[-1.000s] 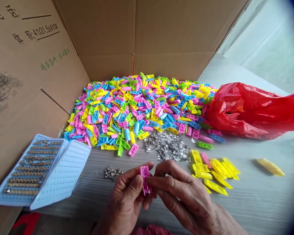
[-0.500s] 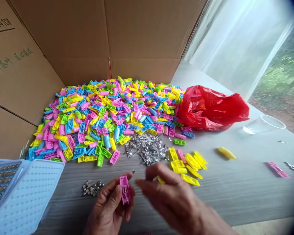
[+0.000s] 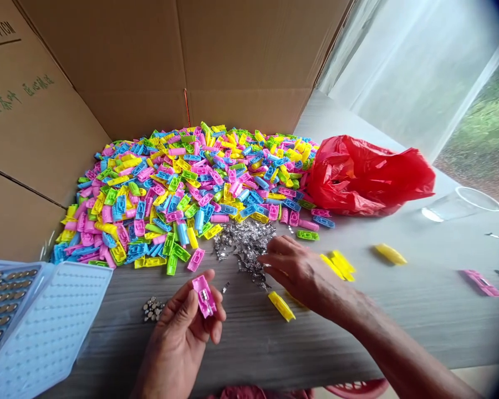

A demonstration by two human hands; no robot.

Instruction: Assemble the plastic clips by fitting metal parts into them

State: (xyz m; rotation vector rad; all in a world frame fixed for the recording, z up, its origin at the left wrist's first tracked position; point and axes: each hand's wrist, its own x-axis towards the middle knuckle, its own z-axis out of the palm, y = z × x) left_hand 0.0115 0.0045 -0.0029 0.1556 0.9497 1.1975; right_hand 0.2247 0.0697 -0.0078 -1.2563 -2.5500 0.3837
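My left hand (image 3: 187, 321) grips a pink plastic casing (image 3: 204, 296) between thumb and fingers, its hollow side facing up. Small shiny metal parts sit inside the casing. My right hand (image 3: 295, 269) hovers at the right edge of a heap of small metal pieces (image 3: 243, 241), fingers stretched toward it and slightly apart; nothing shows between them. One loose metal piece (image 3: 225, 287) lies just right of the casing. Under and beside my right hand are several yellow casings (image 3: 281, 306), partly covered by it. Left of my left hand is a cluster of small round metal discs (image 3: 153, 308).
A large pile of coloured plastic casings (image 3: 162, 194) lies against the cardboard (image 3: 128, 61). A red plastic bag (image 3: 370, 183) and a clear cup (image 3: 461, 205) stand at right. A blue tray (image 3: 72, 310) with discs is at left. A pink casing (image 3: 480, 282) lies far right.
My right hand has moved away from the casing, up and right to the metal heap. My left hand still holds the pink casing, now tilted and slightly higher.
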